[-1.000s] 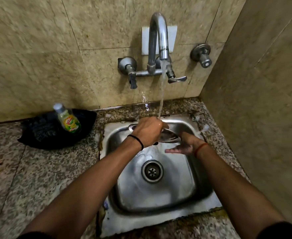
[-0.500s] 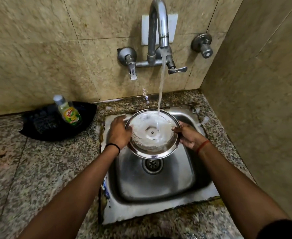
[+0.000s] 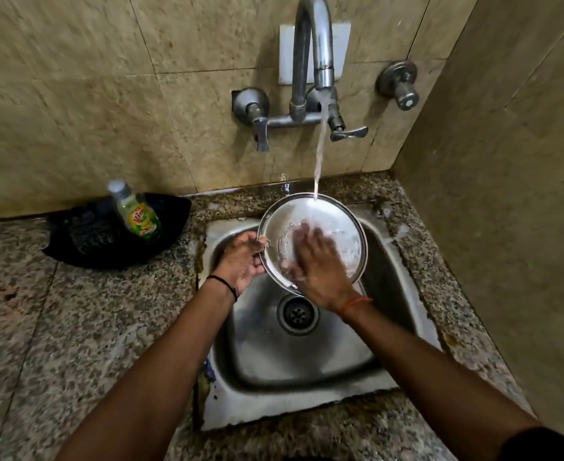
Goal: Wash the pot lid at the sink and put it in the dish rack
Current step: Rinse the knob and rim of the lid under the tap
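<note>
rinsing round steel pot lid, left hand gripping rim

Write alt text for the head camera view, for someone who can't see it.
A person's left hand holds a steel pot lid under running tap water over a sink while the right hand rubs its surface. A dish soap bottle stands nearby.

Hands on lid under water

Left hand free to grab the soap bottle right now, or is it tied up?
Probably not yet. The left hand grips the pot lid by its rim under the running water, so it would have to let go first. The path left to the soap bottle looks unobstructed.
</note>
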